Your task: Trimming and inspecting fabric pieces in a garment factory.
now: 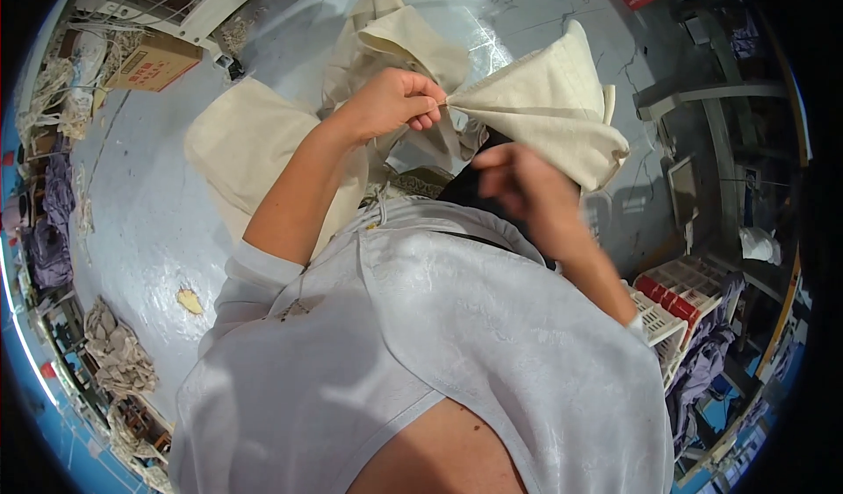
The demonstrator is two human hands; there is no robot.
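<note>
Left hand (399, 108) pinches fan-shaped cream woven cloth (536, 86); blurred right hand (534, 194), grip indeterminate. Gathering appears done; release not yet.

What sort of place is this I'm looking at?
Probably a garment or textile workshop: the left hand pinches cream cloth, crumpled purple fabric lies along the side, and a beige cloth heap sits nearby.
</note>
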